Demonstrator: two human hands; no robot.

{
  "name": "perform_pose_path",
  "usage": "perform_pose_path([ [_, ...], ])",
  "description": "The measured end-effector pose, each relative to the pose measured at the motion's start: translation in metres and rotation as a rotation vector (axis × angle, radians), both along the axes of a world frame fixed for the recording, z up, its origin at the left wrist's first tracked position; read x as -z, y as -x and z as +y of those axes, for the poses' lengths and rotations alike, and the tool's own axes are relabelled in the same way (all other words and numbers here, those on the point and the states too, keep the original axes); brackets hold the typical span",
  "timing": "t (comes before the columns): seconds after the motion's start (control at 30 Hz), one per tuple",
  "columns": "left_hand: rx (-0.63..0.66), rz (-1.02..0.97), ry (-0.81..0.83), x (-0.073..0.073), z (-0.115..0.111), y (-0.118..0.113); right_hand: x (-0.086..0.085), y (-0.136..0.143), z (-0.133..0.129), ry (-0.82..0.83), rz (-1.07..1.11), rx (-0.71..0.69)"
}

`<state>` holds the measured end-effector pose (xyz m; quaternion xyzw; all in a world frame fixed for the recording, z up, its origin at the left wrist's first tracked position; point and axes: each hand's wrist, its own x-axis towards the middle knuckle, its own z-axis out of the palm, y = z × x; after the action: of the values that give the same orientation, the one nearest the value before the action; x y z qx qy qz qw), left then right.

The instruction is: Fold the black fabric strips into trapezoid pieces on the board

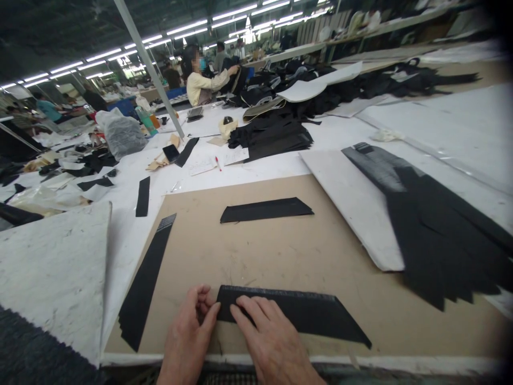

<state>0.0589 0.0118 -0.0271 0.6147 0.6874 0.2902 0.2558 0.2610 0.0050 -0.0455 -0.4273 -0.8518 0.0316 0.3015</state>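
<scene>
A long black fabric piece [316, 313] with a slanted right end lies near the front edge of the brown board [280, 256]. My right hand [272, 334] rests on its left part, palm down, fingers spread over the fabric. At its left end is my left hand [190, 326], thumb tip touching the corner and the other fingers curled; whether it pinches anything I cannot make out. Farther back on the board lies a shorter black piece [266, 209]. A narrow black stack [148, 278] sits along the board's left side.
Fanned black pieces [441, 230] and a white panel [356, 203] cover the right side. Behind are a black fabric pile [276, 133], a phone [170, 154], a red pen [218, 163] and a metal pole [150, 67]. A person [202, 83] works across the table.
</scene>
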Motion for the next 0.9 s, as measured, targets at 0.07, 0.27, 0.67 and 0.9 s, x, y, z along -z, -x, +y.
perform_pose_path([
  [0.07,0.03,0.059,-0.084,0.001,-0.001,-0.001,0.0,0.0,0.0,0.01,-0.004,0.002],
  [0.27,0.202,0.311,-0.436,0.006,-0.008,-0.006,0.002,0.0,-0.002,0.027,-0.005,0.001],
  [0.67,0.382,0.515,-0.531,0.006,-0.017,0.006,0.004,-0.001,-0.004,0.016,-0.029,-0.004],
  [0.9,0.308,0.76,-0.429,0.016,-0.013,-0.003,0.002,-0.002,-0.005,0.046,-0.032,-0.009],
])
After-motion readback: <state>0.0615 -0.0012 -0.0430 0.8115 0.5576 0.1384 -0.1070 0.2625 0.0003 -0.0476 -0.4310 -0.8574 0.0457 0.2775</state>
